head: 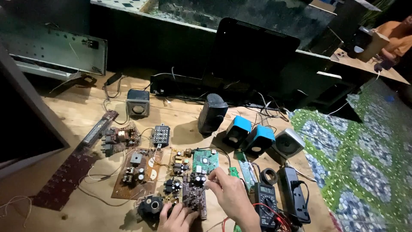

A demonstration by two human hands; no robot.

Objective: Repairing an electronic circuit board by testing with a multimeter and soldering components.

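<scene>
- The wooden tabletop (77, 111) is crowded with loose boards and wires toward its near edge; a careless sweep of a forearm could, I judge, drag several parts together, since thin leads run between them.
- The dark monitor (253, 47) stands along the far edge, tilted back against the wall; it looks well apart from the hands, so little risk there unless the cables behind it get tugged.
- The brown circuit board (137, 172) lies flat left of the hands, its white wire looping out toward the left edge; that wire could snag and pull the board.
- The black multimeter (267, 202) sits near the near right corner, just beside the right wrist, with red leads curling under it; an elbow shift could knock it off the edge or catch the leads.
- The dark amplifier board (195, 193), the thing being worked on, lies at the near edge in the middle, between both hands. Pressing unevenly could flex it or bend its upright capacitors.
- The right hand (229, 191) has its fingers (213, 175) pinched at the board's top right corner, seemingly on a small part or wire; what exactly they grip is too small to tell. A slip there could bridge or break a joint.
- The left hand (177, 218) rests at the board's lower left edge, fingers curled down onto it, steadying; whether they clasp it I cannot tell.
</scene>
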